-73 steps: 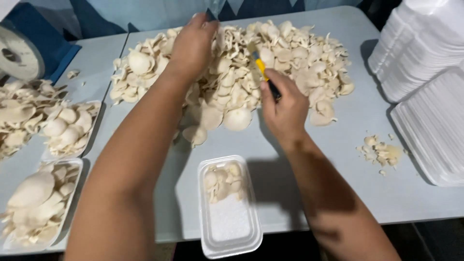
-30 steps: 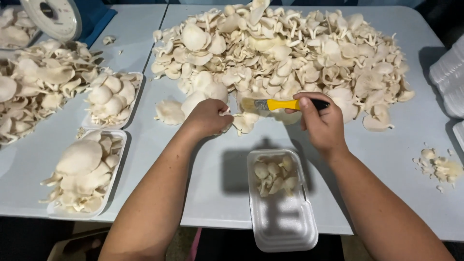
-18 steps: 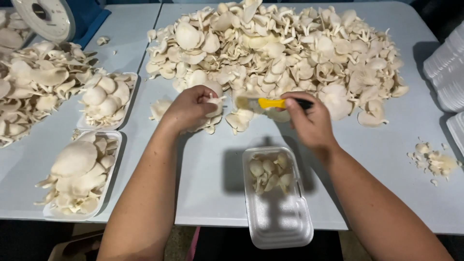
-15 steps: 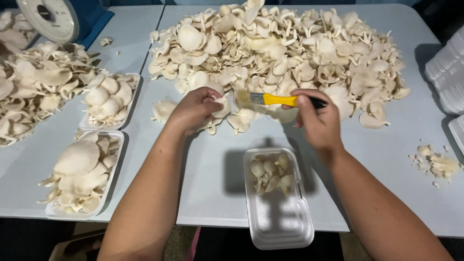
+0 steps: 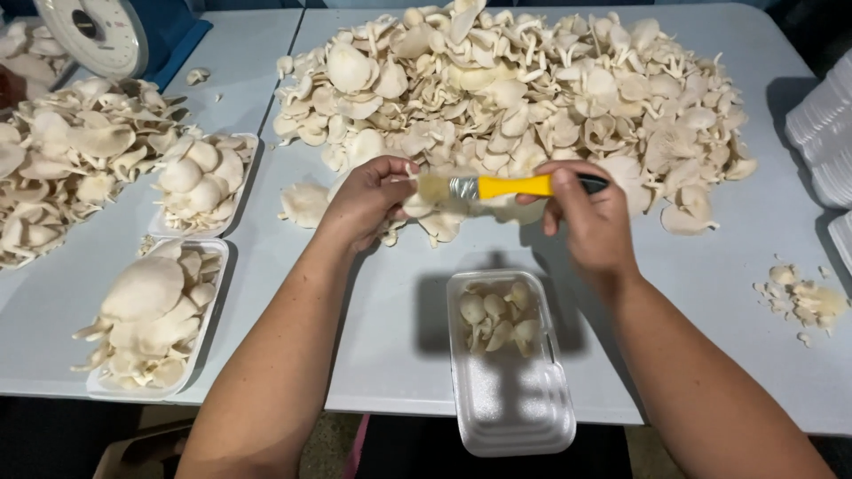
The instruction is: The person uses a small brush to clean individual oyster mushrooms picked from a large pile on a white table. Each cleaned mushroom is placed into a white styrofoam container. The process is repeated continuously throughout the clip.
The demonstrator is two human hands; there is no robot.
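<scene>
My left hand (image 5: pixel 368 200) holds a pale oyster mushroom (image 5: pixel 415 204) just above the table. My right hand (image 5: pixel 590 217) grips a brush (image 5: pixel 506 186) with a yellow handle and black end, its bristles against that mushroom. Below both hands sits a white foam tray (image 5: pixel 515 399) with several small mushrooms in its far half. Behind the hands spreads a big heap of oyster mushrooms (image 5: pixel 524 89).
Two filled foam trays (image 5: pixel 213 266) (image 5: pixel 244 155) sit at the left, beside another mushroom pile (image 5: pixel 62 160) and a blue weighing scale (image 5: pixel 98 31). Stacked white foam trays (image 5: pixel 825 133) stand at the right edge. Mushroom scraps (image 5: pixel 808 297) lie at the right.
My left hand came back from the heap with a mushroom and lifted it. My right hand brought the brush across to it. The view shifted slightly.
</scene>
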